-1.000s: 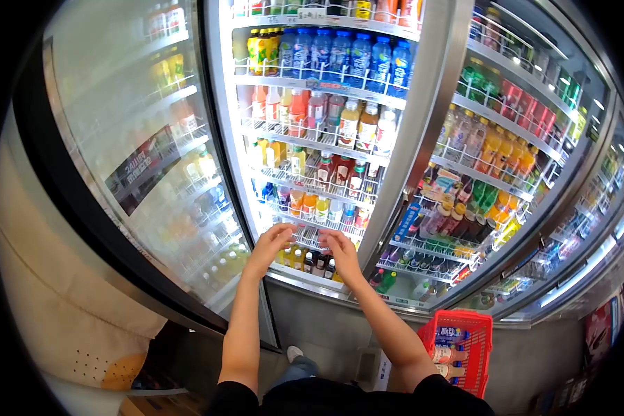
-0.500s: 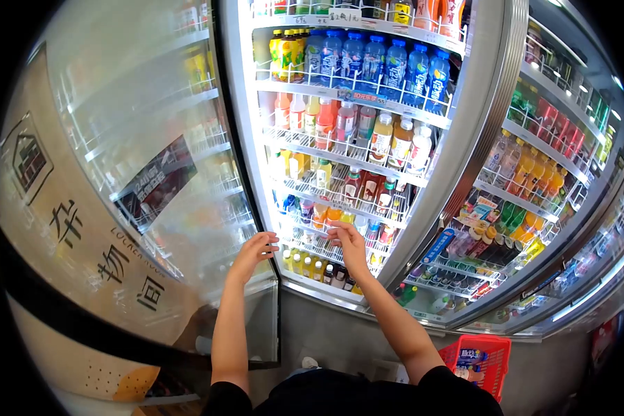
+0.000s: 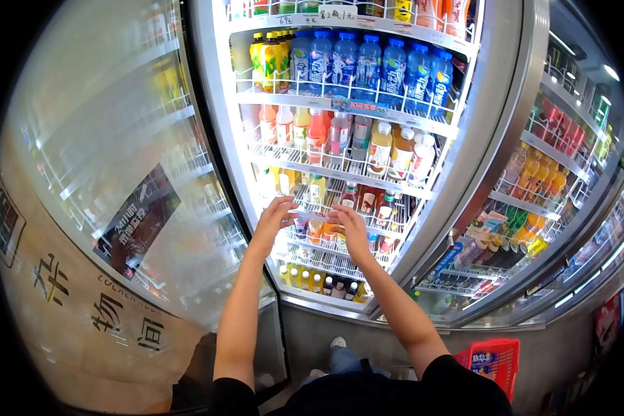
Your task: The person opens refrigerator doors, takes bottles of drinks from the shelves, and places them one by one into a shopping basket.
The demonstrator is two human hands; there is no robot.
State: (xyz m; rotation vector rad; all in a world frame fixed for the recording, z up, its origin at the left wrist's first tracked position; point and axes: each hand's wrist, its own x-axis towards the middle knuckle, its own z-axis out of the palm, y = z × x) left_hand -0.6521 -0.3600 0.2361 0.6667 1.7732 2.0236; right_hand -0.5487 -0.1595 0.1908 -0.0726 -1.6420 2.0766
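My left hand [image 3: 276, 220] is raised before the open cooler's lower shelves, its fingers slightly curled and apart, with nothing in it. Facing it, my right hand [image 3: 349, 229] is also open and holds nothing. A gap separates the two hands, and small bottles on a lower shelf [image 3: 326, 262] show behind and around them. Higher up stand blue-capped bottles [image 3: 367, 66], with yellow bottles [image 3: 267, 59] to their left. Below those are orange, pink and white bottles [image 3: 380, 149]. Dark and yellow bottles [image 3: 317, 282] line the bottom shelf.
The glass door [image 3: 139, 222] stands open on the left. To the right is another drinks cooler behind a metal frame [image 3: 506, 132]. A red basket [image 3: 509, 360] with blue-labelled bottles sits on the floor at the lower right. My shoes are below.
The view has shifted, and the cooler's shelves look larger. Both hands have risen slightly against the shelves and stay empty. More of the open door's lettering shows than one second ago.
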